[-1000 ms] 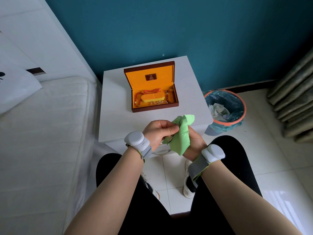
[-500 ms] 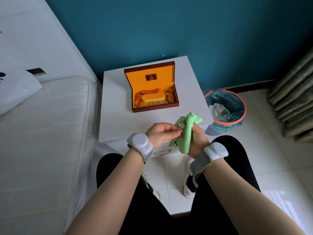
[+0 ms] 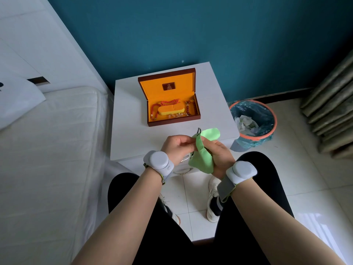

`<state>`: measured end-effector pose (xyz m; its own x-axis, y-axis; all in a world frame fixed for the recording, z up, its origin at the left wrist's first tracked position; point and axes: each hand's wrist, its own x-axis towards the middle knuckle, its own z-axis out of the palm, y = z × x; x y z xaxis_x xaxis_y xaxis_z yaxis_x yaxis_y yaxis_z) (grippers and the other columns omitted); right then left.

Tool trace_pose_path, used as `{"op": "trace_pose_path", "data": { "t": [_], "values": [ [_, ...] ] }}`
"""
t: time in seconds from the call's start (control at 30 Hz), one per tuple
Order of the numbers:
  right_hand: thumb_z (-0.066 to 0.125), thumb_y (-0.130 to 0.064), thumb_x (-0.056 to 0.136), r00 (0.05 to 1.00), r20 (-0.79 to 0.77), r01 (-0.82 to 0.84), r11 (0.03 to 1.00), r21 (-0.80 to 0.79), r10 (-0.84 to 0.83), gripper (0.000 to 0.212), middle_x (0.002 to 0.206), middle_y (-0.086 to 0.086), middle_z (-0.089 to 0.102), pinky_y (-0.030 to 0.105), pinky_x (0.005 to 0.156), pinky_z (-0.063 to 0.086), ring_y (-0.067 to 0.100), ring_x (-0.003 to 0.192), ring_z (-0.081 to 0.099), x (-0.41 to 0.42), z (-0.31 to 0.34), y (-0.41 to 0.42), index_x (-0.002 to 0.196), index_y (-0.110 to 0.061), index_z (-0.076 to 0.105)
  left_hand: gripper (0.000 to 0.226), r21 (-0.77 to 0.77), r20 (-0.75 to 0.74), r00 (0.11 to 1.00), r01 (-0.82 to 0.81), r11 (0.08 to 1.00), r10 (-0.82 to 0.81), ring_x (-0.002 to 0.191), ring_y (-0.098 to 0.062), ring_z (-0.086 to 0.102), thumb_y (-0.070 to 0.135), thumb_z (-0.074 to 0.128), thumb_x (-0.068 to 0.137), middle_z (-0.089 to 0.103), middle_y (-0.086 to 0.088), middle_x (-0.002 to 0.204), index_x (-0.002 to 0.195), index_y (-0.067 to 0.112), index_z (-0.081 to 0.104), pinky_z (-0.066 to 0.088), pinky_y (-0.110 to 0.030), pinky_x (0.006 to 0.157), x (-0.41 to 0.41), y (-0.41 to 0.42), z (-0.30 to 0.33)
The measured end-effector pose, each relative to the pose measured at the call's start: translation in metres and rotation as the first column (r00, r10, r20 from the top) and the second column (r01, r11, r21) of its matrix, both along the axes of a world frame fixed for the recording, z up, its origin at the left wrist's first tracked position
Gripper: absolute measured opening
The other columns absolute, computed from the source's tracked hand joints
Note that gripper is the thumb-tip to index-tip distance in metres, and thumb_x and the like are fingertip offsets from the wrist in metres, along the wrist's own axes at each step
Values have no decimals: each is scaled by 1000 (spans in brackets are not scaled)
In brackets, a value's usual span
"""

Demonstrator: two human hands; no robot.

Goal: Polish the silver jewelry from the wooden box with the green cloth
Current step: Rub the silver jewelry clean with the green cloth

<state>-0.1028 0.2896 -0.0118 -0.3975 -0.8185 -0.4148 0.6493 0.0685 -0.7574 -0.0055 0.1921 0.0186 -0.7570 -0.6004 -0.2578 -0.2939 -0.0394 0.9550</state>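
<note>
The wooden box (image 3: 172,122) stands open on the white nightstand (image 3: 129,134), its orange lining holding red bead strings around a small orange cushion. In front of it, over the table's near edge, my right hand (image 3: 219,153) grips the green cloth (image 3: 203,159), which is wrapped around a silver piece of jewelry (image 3: 199,130). Only a thin silver loop of that piece sticks out above the cloth. My left hand (image 3: 176,148) pinches the cloth-covered jewelry from the left. Both hands touch each other.
A bed with a white mattress (image 3: 53,150) runs along the left. An orange-rimmed bin with a blue liner (image 3: 254,121) stands on the tiled floor right of the nightstand. Curtains (image 3: 332,115) hang at the far right. My knees sit below the table edge.
The cloth has shifted in my hands: its top flap folded over to the right and the silver loop now pokes out above it. Both hands stayed in place, working the cloth.
</note>
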Motion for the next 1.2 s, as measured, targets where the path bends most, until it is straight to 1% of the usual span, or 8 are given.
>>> {"op": "trace_pose_path", "data": {
  "t": [0.2, 0.33, 0.5, 0.7, 0.8, 0.97, 1.13, 1.2],
  "values": [
    [52, -22, 93, 993, -68, 109, 984, 138, -100, 23, 76, 17, 51, 34, 63, 43, 26, 67, 52, -2, 7, -7, 84, -1, 55, 17, -56, 49, 998, 33, 998, -30, 60, 5, 60, 11, 67, 81, 69, 8, 70, 76, 27, 70, 43, -4, 59, -3, 4, 1],
    [44, -23, 97, 996, 51, 71, 996, 55, -74, 21, 85, 14, 45, 39, 81, 37, 29, 86, 45, -2, 9, -6, 91, -4, 51, 12, -56, 42, 999, 25, 998, -23, 61, 3, 62, 11, 67, 81, 69, 6, 72, 82, 22, 71, 44, -6, 62, -3, 5, -2],
    [42, -24, 87, 997, 75, 28, 997, -69, -23, 26, 83, 17, 48, 38, 67, 42, 32, 73, 47, 2, 7, 2, 91, 0, 54, 18, -13, 21, 1000, -22, 1000, 23, 64, 5, 62, 11, 70, 79, 69, 14, 71, 76, 29, 71, 46, -7, 64, -3, 3, -2],
    [55, -20, 78, 997, 63, 55, 997, -57, -51, 32, 91, 19, 54, 38, 73, 43, 30, 80, 51, 1, 5, 3, 100, 3, 56, 23, -15, 7, 999, -37, 999, 37, 63, 5, 62, 6, 68, 79, 69, 18, 65, 75, 28, 70, 46, -6, 64, -2, 3, -2],
    [63, -23, 73, 999, -1, 42, 999, 12, -42, 30, 84, 18, 52, 39, 68, 41, 30, 75, 49, -1, 9, 0, 91, 0, 57, 27, -57, 39, 999, -10, 998, 12, 60, 1, 59, 4, 65, 80, 66, 17, 58, 70, 29, 69, 45, -7, 61, -2, 4, 0],
    [58, -18, 90, 993, -68, 98, 991, 93, -91, 17, 78, 16, 54, 38, 69, 45, 28, 74, 53, -2, 12, -6, 81, -3, 57, 24, -82, 36, 998, 49, 995, -46, 59, 6, 60, 4, 64, 81, 67, 17, 60, 73, 26, 70, 43, -5, 60, -2, 7, 3],
    [42, -19, 97, 996, 43, 83, 996, 22, -84, 38, 99, 25, 54, 42, 81, 43, 34, 90, 52, -2, 18, -2, 113, 14, 52, 19, -37, 12, 1000, -20, 999, 21, 61, 4, 61, 7, 67, 80, 68, 16, 66, 78, 26, 70, 45, -5, 62, -1, 5, 3],
    [37, -18, 99, 994, 70, 83, 996, 15, -84, 35, 97, 24, 54, 40, 76, 46, 35, 84, 53, -2, 20, 0, 111, 11, 53, 19, -28, -1, 1000, -24, 999, 24, 62, 7, 61, 7, 67, 81, 68, 18, 64, 77, 25, 70, 45, -5, 63, -1, 3, 3]
  ]
}}
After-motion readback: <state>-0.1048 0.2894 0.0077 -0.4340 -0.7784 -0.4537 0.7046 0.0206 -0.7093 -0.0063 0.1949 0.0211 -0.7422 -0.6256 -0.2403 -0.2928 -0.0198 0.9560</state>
